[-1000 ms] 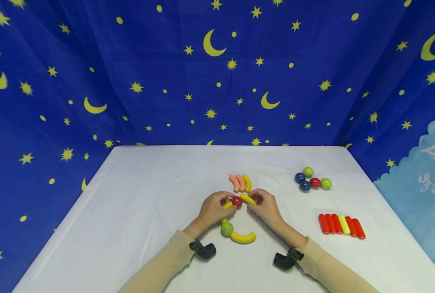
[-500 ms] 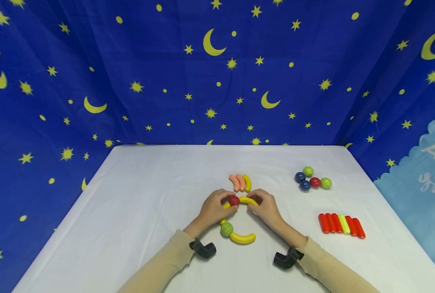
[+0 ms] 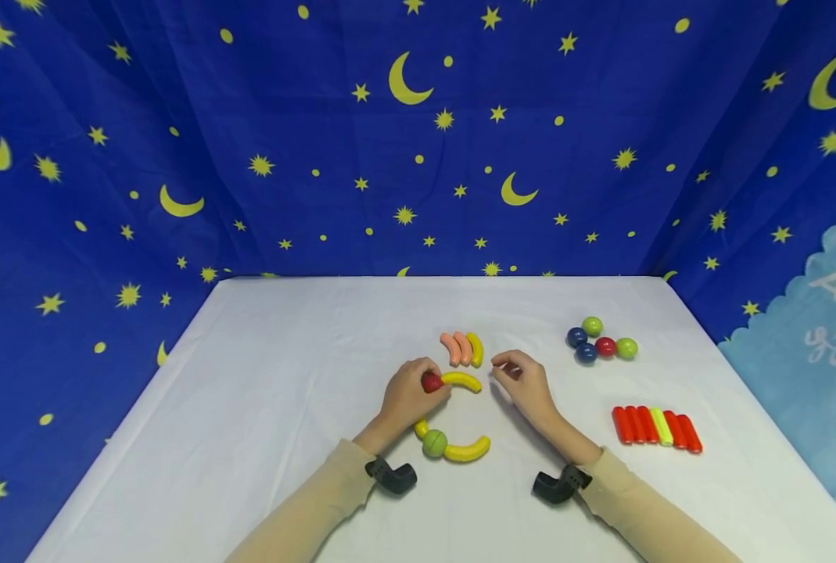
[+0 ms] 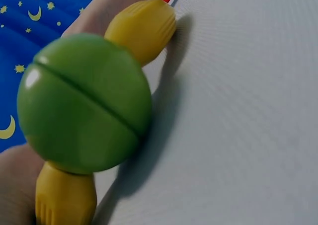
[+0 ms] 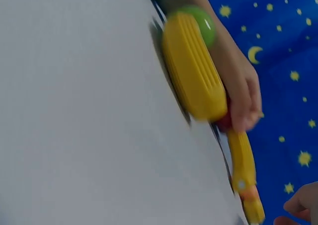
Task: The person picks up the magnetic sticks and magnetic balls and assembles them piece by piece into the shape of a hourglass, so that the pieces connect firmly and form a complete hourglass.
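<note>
1. Compared with half a second ago, the right hand (image 3: 528,385) has released the upper yellow piece (image 3: 463,381); we see this hand now apart from it, to the right of its free end, with fingers loosely bent and nothing visible between them

2. The left hand (image 3: 412,389) still grasps the red ball (image 3: 431,382) between thumb and fingers, and the ball has shifted a little to the left; the upper yellow piece has moved together with it, its near end touching the ball

3. From this common movement we judge that the ball and the piece are joined, although the pictures do not show us how firm this joint is

4. Below the left hand, the side yellow piece (image 3: 421,428) meets the green ball (image 3: 435,443); its upper end is hidden by the hand, so we cannot tell whether it reaches the red ball

5. The lower yellow piece (image 3: 468,449) touches the green ball on the other side, and its right end is free

6. For the work in hand, we think this means that the left hand alone now supports the new connection, while two pink pieces (image 3: 463,349) and a spare yellow piece (image 3: 475,349) lie unused just beyond
</note>
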`<state>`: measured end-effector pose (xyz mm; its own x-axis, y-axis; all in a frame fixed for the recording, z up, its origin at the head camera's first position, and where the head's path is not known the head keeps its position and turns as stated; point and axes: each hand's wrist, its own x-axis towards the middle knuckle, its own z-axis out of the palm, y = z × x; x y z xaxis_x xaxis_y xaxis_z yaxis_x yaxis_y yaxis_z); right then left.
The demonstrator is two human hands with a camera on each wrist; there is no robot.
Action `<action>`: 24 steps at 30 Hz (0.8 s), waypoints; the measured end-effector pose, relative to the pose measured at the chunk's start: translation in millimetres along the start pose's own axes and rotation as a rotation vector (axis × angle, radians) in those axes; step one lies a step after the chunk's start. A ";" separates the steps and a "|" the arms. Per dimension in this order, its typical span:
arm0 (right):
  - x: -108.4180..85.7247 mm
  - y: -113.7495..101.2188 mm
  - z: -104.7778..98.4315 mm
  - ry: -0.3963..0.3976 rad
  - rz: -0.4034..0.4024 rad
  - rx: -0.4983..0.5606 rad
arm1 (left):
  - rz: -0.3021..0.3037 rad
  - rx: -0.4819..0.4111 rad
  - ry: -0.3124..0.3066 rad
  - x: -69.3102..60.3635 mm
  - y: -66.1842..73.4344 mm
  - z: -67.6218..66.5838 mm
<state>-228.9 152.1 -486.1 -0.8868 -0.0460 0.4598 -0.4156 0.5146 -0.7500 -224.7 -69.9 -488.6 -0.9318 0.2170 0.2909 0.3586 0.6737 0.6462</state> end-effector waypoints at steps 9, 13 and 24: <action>7.3 22.2 -34.3 0.208 -0.045 -0.039 | 0.006 0.014 0.039 -0.4 -0.5 0.1; 7.9 30.2 -55.9 0.333 -0.009 -0.140 | -0.001 0.008 0.036 -0.9 -0.3 0.6; 9.2 48.2 -93.6 0.352 0.242 -0.260 | 0.011 -0.002 0.026 -0.2 -2.1 2.5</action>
<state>-238.1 256.6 -473.6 -0.8112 0.3698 0.4530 -0.1018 0.6735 -0.7321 -225.4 -69.7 -491.8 -0.9261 0.2059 0.3161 0.3689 0.6698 0.6445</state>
